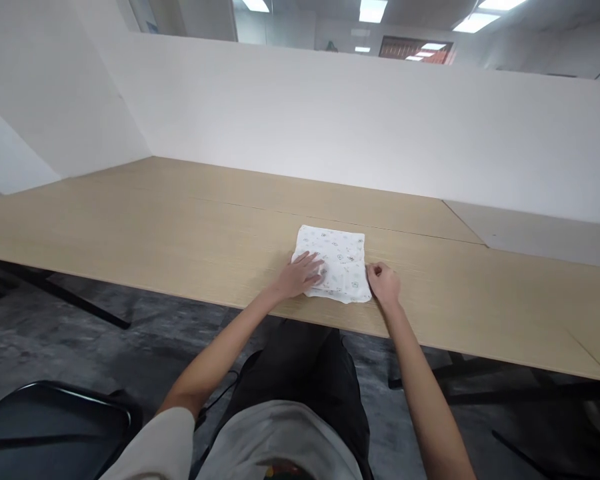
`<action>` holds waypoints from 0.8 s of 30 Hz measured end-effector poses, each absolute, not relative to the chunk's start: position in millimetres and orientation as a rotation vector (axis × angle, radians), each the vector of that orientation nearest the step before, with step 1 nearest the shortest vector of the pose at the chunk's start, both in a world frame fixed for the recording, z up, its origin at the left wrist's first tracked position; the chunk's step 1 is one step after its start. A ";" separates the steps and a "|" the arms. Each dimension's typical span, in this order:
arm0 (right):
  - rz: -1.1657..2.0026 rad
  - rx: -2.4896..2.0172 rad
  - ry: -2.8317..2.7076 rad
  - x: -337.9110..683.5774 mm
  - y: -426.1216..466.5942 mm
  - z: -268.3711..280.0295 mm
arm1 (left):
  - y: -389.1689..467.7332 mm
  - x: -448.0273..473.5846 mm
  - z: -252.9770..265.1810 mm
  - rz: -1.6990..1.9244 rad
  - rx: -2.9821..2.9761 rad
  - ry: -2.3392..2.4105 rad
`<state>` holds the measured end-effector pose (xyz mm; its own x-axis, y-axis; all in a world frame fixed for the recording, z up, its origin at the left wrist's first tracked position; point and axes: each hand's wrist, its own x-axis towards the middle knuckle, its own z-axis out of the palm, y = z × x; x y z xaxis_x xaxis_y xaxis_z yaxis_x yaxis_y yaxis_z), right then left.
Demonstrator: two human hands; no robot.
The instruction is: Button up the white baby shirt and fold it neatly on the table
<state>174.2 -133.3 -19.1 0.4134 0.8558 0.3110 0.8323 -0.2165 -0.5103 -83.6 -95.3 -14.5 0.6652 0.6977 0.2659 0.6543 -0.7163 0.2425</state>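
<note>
A white cloth [343, 257] with a small printed pattern lies folded into a rough square near the front edge of the table. My left hand [304, 273] rests flat on its lower left part, fingers spread and palm down. Just at the cloth's right edge is my right hand [384, 283], its fingers curled closed against the tabletop. Whether those fingers pinch the cloth's edge is hidden. Along its front side the cloth shows layered, slightly wavy edges.
The wood-coloured table [180, 227] reaches far to both sides, with seams across its top. A white partition [300, 113] stands along the back. At the right rear lies a grey panel [545, 230]. A black chair [55, 427] is at the lower left.
</note>
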 end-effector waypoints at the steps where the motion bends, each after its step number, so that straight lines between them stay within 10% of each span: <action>1: 0.055 -2.018 -1.440 175.3 -134.7 -19.7 | -93.9 -90.6 -14.3 0.558 2.751 1.138; 24: -0.301 -1.205 -2.245 203.8 -191.8 -24.6 | -85.1 -146.6 -15.1 0.579 2.890 0.869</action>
